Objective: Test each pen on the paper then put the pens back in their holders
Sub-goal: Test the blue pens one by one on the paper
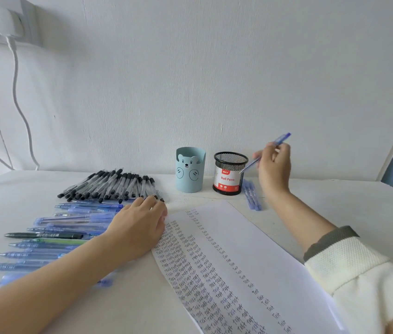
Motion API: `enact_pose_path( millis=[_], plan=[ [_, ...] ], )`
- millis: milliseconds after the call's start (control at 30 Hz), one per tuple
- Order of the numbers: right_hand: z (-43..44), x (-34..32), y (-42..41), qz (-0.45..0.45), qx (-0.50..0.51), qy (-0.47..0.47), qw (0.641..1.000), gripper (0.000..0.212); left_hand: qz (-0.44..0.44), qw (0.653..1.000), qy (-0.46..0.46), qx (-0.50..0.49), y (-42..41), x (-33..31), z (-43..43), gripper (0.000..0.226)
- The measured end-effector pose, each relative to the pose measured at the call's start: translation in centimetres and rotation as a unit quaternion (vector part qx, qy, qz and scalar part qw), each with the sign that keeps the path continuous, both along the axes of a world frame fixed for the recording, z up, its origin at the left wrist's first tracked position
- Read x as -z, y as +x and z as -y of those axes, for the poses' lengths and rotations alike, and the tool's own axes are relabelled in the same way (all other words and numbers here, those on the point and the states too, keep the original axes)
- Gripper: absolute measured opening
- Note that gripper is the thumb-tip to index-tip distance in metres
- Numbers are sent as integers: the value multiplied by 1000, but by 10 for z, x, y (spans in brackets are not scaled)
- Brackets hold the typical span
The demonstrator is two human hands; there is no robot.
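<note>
Above the black mesh holder (229,173), the right hand (273,165) pinches a translucent blue pen (266,153), tilted with its tip over the rim. Left of the paper (243,249), filled with columns of "Test", the left hand (140,225) rests flat, fingers relaxed, on loose blue pens (53,237).

Soft even daylight, wide-angle edge distortion.

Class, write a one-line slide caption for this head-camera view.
Right hand angles a blue pen toward the mesh holder; left hand rests at the edge of the test-covered paper.
</note>
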State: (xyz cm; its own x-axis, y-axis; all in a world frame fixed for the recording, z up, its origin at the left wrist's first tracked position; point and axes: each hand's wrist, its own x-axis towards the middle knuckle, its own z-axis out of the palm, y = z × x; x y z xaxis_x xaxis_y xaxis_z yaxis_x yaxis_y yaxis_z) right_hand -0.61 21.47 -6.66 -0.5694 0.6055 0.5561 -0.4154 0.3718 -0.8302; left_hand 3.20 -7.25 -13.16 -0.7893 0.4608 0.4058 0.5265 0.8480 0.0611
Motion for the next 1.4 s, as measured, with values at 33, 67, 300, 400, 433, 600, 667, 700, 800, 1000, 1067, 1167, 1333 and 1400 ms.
enact_pose_path(
  millis=[33, 67, 300, 400, 433, 600, 667, 700, 800, 1000, 1067, 1167, 1333, 1400],
  plan=[
    [-6, 3, 0, -15, 28, 23, 999, 13, -1, 1000, -1, 0, 0, 0, 0, 28],
    [-13, 6, 2, -24, 47, 49, 997, 11, -2, 1000, -3, 1, 0, 0, 0, 28],
    [-46, 39, 2, 216, -3, 224, 950, 3, -8, 1000, -5, 1, -2, 2, 1, 28],
    [-39, 39, 7, 301, -19, 275, 913, 10, -5, 1000, -5, -1, -1, 3, 1, 28],
    [-36, 37, 10, 310, -24, 286, 906, 14, -5, 1000, -5, -1, -1, 3, 1, 28],
    [-30, 31, 12, 368, -37, 293, 882, 56, -1, 1000, -4, -1, 0, 1, 0, 28],
    [-31, 31, 11, 368, -19, 294, 882, 55, 1, 1000, -10, -3, 0, 0, -1, 28],
    [-31, 32, 11, 367, -9, 296, 882, 50, 0, 1000, -10, -2, 0, 0, -1, 28],
    [-28, 32, 10, 364, 27, 301, 881, 30, 2, 1000, -10, 1, 0, 0, 0, 28],
    [-18, 31, 7, 243, 107, 314, 912, 10, 4, 999, 48, -8, -6, -13, 4, 23],
    [-14, 29, 8, 226, 96, 321, 915, 10, -37, 998, 31, -48, -14, -19, 13, 21],
    [-9, 31, 8, 218, 71, 340, 912, 7, -74, 988, -38, -132, -26, -26, 29, 26],
    [-3, 30, 11, 220, 40, 363, 904, 7, -39, 983, -89, -159, -34, -22, 33, 33],
    [-2, 29, 12, 231, 31, 369, 900, 9, -21, 982, -88, -166, -37, -21, 33, 33]
  ],
)
